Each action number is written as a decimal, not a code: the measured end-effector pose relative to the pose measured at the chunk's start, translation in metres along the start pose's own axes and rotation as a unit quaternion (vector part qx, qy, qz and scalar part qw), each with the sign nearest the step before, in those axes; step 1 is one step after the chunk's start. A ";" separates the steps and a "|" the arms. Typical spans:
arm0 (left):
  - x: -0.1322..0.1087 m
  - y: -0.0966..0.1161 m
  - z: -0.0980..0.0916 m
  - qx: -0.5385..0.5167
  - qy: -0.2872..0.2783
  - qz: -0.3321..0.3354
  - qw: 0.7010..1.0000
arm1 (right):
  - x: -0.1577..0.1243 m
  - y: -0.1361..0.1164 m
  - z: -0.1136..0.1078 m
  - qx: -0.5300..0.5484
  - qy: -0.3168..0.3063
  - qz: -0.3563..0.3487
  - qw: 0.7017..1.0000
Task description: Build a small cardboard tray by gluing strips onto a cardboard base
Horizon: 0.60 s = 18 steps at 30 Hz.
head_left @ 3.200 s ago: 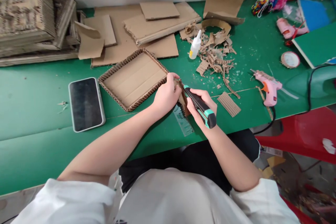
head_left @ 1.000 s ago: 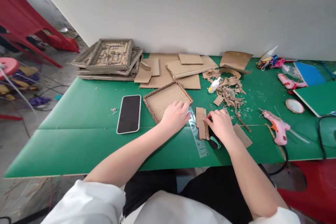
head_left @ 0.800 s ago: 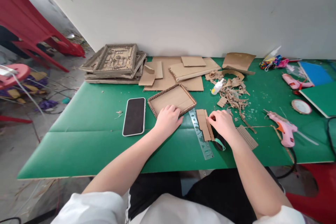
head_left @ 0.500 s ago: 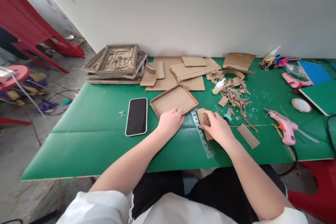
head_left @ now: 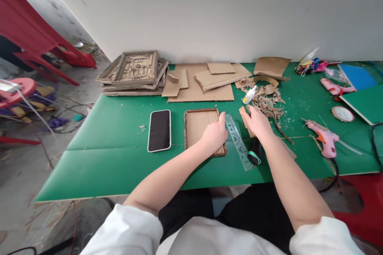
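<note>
Two bare hands worked low on a green tabletop (head_left: 113,139). On the left hand (head_left: 214,137), the fingers were curled over the right rim of a shallow cardboard tray (head_left: 199,123) and held it near its closest corner, with the thumb lying along that rim. The tray sat flat, its edges faced with corrugated strip.

On the right hand (head_left: 257,122), the fingers were close together and pressed down on a small cardboard piece (head_left: 243,114), well to the right of the tray. Whether they gripped it or only rested on it could not be told.

A clear plastic ruler (head_left: 239,142) lay just right of the tray, between the two hands. A black and teal utility knife (head_left: 253,152) lay right of the ruler, beside the right wrist.

A dark phone (head_left: 159,130) lay face up just left of the tray. Behind the tray were flat cardboard sheets (head_left: 200,83), and behind it to the left a stack of ornate cardboard frames (head_left: 134,69). Behind it to the right were a small white glue bottle (head_left: 249,95) and a heap of cardboard scraps (head_left: 267,97). A pink glue gun (head_left: 322,140) lay far to the tray's right.
</note>
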<state>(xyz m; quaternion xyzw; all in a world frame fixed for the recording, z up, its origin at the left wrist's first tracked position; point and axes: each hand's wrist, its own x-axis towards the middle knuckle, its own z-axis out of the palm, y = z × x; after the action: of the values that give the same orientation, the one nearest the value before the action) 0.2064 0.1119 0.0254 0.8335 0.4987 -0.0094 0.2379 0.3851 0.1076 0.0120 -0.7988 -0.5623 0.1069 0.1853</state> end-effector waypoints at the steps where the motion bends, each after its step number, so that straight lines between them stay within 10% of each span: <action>1: 0.002 0.001 -0.001 -0.007 0.005 0.004 1.000 | 0.003 -0.002 -0.003 0.005 0.012 0.005 1.000; 7: 0.003 -0.028 -0.025 -0.180 0.070 0.034 0.981 | 0.013 -0.028 -0.018 0.248 0.017 -0.019 0.968; 12: 0.009 -0.055 -0.038 -0.373 0.055 0.134 0.916 | 0.019 -0.077 -0.001 0.604 -0.136 -0.107 0.778; 18: 0.021 -0.085 -0.060 -0.326 0.112 0.133 0.929 | 0.035 -0.120 0.031 0.638 -0.091 -0.124 0.754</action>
<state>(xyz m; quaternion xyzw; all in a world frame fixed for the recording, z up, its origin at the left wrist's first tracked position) 0.1326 0.1866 0.0402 0.7640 0.3824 0.2790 0.4384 0.2822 0.1819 0.0347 -0.4049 -0.4716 0.4891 0.6119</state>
